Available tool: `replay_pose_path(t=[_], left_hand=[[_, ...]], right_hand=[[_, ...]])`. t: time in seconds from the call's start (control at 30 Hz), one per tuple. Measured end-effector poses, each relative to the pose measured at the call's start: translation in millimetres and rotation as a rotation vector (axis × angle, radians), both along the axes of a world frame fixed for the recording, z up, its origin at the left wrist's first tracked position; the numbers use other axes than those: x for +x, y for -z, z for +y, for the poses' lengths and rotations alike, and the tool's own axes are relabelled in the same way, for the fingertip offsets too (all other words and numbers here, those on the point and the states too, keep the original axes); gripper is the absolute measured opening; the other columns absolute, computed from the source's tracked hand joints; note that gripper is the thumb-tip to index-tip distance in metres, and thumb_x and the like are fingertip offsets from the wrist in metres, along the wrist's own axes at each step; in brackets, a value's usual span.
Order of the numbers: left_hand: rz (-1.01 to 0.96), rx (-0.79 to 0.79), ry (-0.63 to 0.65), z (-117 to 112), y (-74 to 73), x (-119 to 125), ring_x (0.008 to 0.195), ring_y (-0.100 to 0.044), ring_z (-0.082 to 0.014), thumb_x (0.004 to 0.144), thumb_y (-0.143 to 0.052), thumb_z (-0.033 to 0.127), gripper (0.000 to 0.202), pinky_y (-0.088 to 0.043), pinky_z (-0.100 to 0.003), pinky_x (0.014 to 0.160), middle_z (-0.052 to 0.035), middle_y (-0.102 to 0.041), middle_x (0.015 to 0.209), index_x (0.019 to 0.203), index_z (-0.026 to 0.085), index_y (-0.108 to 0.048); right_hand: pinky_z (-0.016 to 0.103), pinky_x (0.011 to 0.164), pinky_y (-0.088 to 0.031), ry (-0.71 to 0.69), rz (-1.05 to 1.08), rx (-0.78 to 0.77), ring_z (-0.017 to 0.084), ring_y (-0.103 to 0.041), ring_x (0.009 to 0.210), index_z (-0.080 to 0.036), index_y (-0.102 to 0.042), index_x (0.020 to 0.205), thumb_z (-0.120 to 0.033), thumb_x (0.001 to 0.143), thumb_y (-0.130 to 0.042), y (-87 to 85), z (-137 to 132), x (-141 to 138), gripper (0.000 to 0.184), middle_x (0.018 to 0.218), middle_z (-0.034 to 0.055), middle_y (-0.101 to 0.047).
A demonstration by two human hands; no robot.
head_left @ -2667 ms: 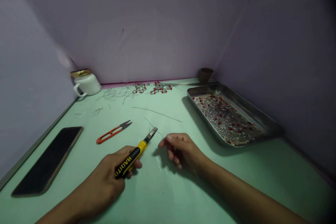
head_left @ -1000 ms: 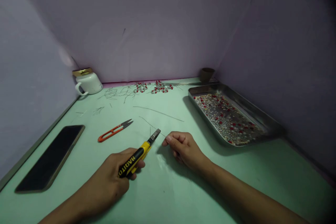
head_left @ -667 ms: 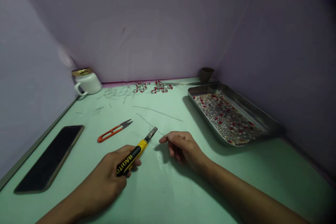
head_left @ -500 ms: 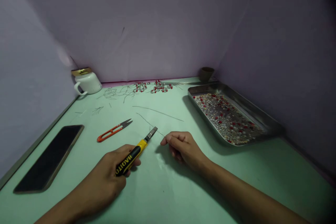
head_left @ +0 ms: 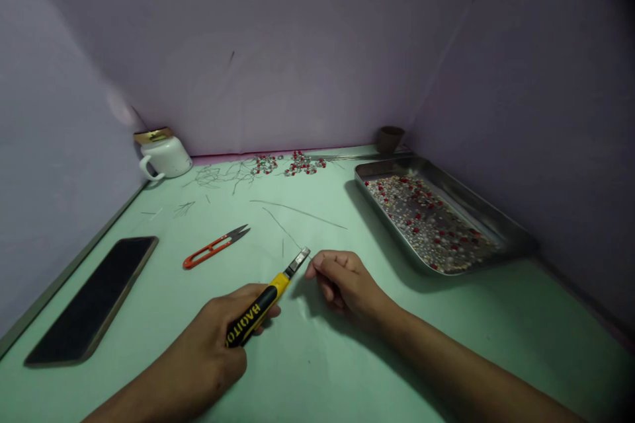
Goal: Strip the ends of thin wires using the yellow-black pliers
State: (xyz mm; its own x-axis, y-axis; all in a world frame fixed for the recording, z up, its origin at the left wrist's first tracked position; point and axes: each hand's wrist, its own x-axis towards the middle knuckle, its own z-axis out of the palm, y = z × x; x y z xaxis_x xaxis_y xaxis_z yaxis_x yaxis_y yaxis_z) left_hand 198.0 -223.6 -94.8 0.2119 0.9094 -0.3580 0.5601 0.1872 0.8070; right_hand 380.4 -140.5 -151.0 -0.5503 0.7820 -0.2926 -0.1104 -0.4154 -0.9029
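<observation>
My left hand (head_left: 225, 337) is wrapped around pliers (head_left: 262, 307) with yellow-and-black handles, seen nearly edge-on. Their metal tip points up and right, close to the fingertips of my right hand (head_left: 344, 284). Thumb and forefinger of that hand pinch the end of a thin wire (head_left: 278, 226), which runs up and left past the tip of the pliers. Whether the jaws grip the wire is too small to tell. A short wire piece (head_left: 283, 248) lies just left of the tip. Farther back rests a longer wire (head_left: 297, 213).
Orange thread snips (head_left: 211, 251) and a dark phone (head_left: 94, 301) lie left. A metal tray (head_left: 397, 238) of beads stands right. Along the back are a white mug (head_left: 169, 157), loose wires (head_left: 213, 175), red-and-clear beaded pieces (head_left: 303, 164) and a brown cup (head_left: 389, 139).
My left hand has brought the pliers right and slightly down, nearer my right fingertips. The held wire now slants more steeply. My right hand has barely shifted.
</observation>
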Motion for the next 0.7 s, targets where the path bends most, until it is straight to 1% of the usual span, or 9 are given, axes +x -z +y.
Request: replay_pose_path(t=[0.13, 0.2, 0.3, 0.43, 0.63, 0.7], left_hand=[[0.003, -0.033, -0.029, -2.2, 0.0, 1.0, 0.071, -0.05, -0.0157, 0.045, -0.033, 0.007, 0.042, -0.038, -0.027, 0.064, 0.0025, -0.049, 0.073, 0.08, 0.02, -0.053], [-0.002, -0.041, -0.036, -1.9, -2.8, -0.1, 0.071, -0.05, -0.0158, 0.045, -0.032, 0.007, 0.042, -0.038, -0.027, 0.065, 0.002, -0.05, 0.075, 0.081, 0.019, -0.052], [0.003, -0.026, -0.033, -0.5, -8.5, -1.6, 0.073, -0.05, -0.0164, 0.047, -0.033, 0.007, 0.039, -0.038, -0.028, 0.066, 0.0015, -0.05, 0.076, 0.08, 0.019, -0.051], [0.049, -0.001, -0.009, 1.0, -13.1, -1.4, 0.071, -0.049, -0.0153, 0.05, -0.034, 0.005, 0.033, -0.036, -0.027, 0.065, 0.0029, -0.048, 0.073, 0.076, 0.019, -0.049], [0.048, -0.001, -0.005, 2.1, -12.7, 0.3, 0.072, -0.05, -0.0162, 0.049, -0.035, 0.006, 0.035, -0.038, -0.027, 0.065, 0.0032, -0.048, 0.073, 0.077, 0.019, -0.051], [0.033, 0.004, -0.006, 1.7, -12.9, 0.5, 0.075, -0.052, -0.0178, 0.048, -0.035, 0.007, 0.038, -0.039, -0.029, 0.068, 0.002, -0.051, 0.076, 0.079, 0.019, -0.052]], right_hand=[[0.015, 0.025, -0.019, -0.021, 0.028, -0.002, 0.003, -0.026, 0.025, -0.015, -0.062, 0.067, -0.037, 0.074, -0.054, 3.5, -1.5, -0.3, 0.025, 0.036, -0.0083, -0.042], [0.015, 0.025, -0.02, -0.024, 0.058, -0.001, 0.003, -0.028, 0.026, -0.014, -0.065, 0.072, -0.039, 0.075, -0.054, 5.3, -0.8, 0.1, 0.027, 0.038, -0.0069, -0.045], [0.015, 0.025, -0.022, 0.013, 0.102, -0.016, 0.003, -0.032, 0.028, -0.014, -0.065, 0.076, -0.04, 0.074, -0.056, 5.9, 0.5, 0.9, 0.027, 0.044, -0.0046, -0.05], [0.015, 0.025, -0.021, 0.056, 0.058, -0.009, 0.003, -0.033, 0.029, -0.015, -0.062, 0.071, -0.039, 0.072, -0.061, 1.8, 0.0, 0.6, 0.023, 0.046, -0.0057, -0.048], [0.015, 0.026, -0.02, 0.093, 0.016, 0.037, 0.003, -0.03, 0.029, -0.017, -0.056, 0.068, -0.036, 0.07, -0.063, -2.4, -2.3, -1.5, 0.02, 0.043, -0.008, -0.043], [0.015, 0.026, -0.019, 0.096, 0.014, 0.027, 0.003, -0.03, 0.029, -0.017, -0.055, 0.066, -0.033, 0.07, -0.062, -2.4, -1.9, -1.7, 0.018, 0.042, -0.0082, -0.042]])
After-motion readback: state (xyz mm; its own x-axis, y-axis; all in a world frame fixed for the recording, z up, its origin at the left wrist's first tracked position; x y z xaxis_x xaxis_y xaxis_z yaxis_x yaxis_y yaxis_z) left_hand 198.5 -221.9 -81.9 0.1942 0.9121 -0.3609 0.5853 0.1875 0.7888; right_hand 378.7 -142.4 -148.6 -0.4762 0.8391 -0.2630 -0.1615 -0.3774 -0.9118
